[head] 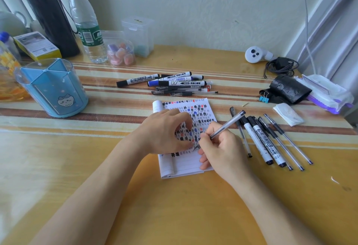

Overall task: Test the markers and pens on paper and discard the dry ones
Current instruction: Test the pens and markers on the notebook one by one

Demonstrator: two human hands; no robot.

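A small lined notepad (201, 109) lies in the middle of the table, covered with black, red and blue hash marks. My left hand (164, 130) rests on it with fingers curled, pressing the paper down. My right hand (219, 148) grips a clear gel pen (228, 123) with its tip touching the paper near the lowest marks; a black cap sits on the pen's back end. Beyond the pad lies a pile of whiteboard markers and pens (174, 84). Right of the pad is a row of several markers and pens (271, 140).
A blue pen holder (54, 88) stands at the left. Bottles, a flask and plastic boxes line the back left. At the right are a folded tissue (288, 114), a black roll (290, 89), a blue binder clip (264, 97), a wipes pack and a white controller (253, 54).
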